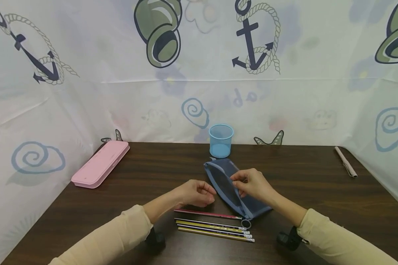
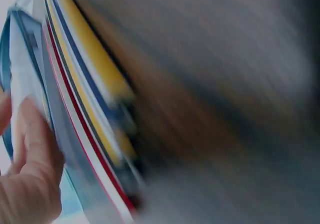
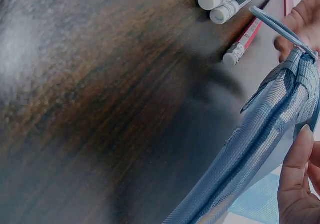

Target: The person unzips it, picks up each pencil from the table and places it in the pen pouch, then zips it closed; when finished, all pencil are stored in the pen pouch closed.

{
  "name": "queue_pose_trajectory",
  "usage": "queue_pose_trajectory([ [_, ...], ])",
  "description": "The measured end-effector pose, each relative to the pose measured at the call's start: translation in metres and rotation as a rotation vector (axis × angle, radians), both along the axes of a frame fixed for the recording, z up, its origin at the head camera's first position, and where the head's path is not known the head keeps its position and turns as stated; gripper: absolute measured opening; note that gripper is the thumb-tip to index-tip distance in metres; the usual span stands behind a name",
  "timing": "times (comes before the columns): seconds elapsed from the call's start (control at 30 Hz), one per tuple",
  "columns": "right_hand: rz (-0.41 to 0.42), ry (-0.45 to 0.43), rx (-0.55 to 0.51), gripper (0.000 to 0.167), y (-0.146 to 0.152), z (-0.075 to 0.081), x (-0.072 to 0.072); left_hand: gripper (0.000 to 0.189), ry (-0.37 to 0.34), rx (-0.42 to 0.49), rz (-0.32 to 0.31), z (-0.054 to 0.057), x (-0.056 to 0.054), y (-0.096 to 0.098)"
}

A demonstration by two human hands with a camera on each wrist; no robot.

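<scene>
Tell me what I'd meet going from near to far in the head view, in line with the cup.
Row of eraser-tipped pencils → red pencil → blue mesh zip pouch → light-blue cup.

Curtained-off desk setup, rm type unclear, dk wood-grain table [image 1: 318,176], wht anchor-print cloth [image 1: 205,70] on 3 sides

On my feed, yellow, blue-and-white and red pencils [image 2: 90,47] lie side by side, their nearer ends blurred. Left of the pencils, the left grip [image 2: 32,169] overlaps a blue-edged pouch [image 2: 33,54]; I can't tell whether they touch. Right of the pencils, I see brown worktop [image 2: 185,109], badly smeared.
</scene>
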State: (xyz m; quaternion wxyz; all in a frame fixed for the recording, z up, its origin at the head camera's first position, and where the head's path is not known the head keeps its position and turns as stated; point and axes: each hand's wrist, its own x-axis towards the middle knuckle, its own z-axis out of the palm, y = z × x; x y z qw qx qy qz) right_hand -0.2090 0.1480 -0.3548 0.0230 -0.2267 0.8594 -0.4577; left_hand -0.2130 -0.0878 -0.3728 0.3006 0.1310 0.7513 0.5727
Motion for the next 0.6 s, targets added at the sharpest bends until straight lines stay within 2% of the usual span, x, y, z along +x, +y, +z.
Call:
queue_pose_trajectory([
  [0.1,-0.006,-0.015,0.002,0.014,0.001,0.0,0.001,0.023,0.13,-0.126,-0.132,-0.002,-0.002,-0.013],
  [0.17,-0.007,-0.026,0.003,0.015,0.001,0.001,0.001,0.021,0.197,-0.183,-0.193,-0.001,-0.001,-0.018],
  [0.4,-0.011,-0.044,0.004,0.016,0.003,0.003,0.001,0.017,0.42,-0.39,-0.309,0.009,0.003,-0.023],
  [0.5,-0.009,-0.048,0.001,0.016,0.004,0.002,0.001,0.018,0.474,-0.441,-0.347,0.01,0.002,-0.026],
  [0.6,-0.01,-0.051,-0.003,0.015,0.005,0.001,0.001,0.018,0.468,-0.446,-0.371,0.013,0.001,-0.031],
])
